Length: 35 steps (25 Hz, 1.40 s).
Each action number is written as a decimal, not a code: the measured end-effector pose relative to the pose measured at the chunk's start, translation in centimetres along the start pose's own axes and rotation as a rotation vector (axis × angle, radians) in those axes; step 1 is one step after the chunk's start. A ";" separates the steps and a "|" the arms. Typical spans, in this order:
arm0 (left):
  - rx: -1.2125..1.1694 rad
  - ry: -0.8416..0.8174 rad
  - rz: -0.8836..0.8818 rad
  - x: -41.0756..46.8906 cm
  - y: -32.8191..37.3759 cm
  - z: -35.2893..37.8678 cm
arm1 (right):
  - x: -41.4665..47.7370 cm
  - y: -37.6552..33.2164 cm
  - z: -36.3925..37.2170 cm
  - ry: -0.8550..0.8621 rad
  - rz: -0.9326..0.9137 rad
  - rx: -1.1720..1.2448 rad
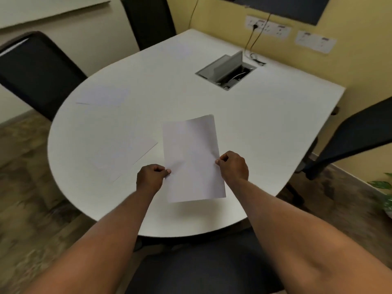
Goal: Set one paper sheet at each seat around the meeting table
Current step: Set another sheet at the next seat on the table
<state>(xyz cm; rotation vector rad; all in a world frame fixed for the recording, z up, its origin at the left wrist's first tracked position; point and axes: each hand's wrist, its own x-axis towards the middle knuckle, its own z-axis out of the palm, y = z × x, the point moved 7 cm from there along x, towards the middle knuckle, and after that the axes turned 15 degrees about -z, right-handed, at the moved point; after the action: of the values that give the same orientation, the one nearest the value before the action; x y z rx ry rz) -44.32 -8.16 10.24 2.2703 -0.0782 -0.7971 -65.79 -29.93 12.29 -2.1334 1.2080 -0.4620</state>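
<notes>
Sheet (192,158) long axis runs up-frame | left hand (151,178), right hand (233,166) pinch opposite edges | bare table (265,124) right of grip.

Dim, even indoor light, motion blur smearing the floor (27,209), wide-angle bending at the edges, no glare.

Near chair (207,270) cut off; sheets' (101,96) outlines faint.

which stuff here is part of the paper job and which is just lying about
Job: held paper sheet in left hand and right hand; two laid sheets; table; chairs.

Lying about: open cable box; wall sockets; plant.
</notes>
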 end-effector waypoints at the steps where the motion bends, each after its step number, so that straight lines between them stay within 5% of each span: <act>1: -0.012 0.030 -0.038 0.6 -0.7 0.6 | 1.0 1.1 1.1 -0.039 -0.008 0.012; 14: -0.019 0.072 -0.300 8.4 -8.3 8.1 | 5.0 10.4 11.9 -0.211 0.114 0.085; 35: 0.092 0.089 -0.299 10.5 -9.4 10.3 | 5.5 14.6 14.6 -0.160 0.226 0.177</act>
<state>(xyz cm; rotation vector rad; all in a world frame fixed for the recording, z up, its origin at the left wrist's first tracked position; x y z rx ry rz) -43.26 -10.42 -7.07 2.4353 0.2770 -0.8570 -63.71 -34.94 -8.39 -1.8228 1.2499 -0.2814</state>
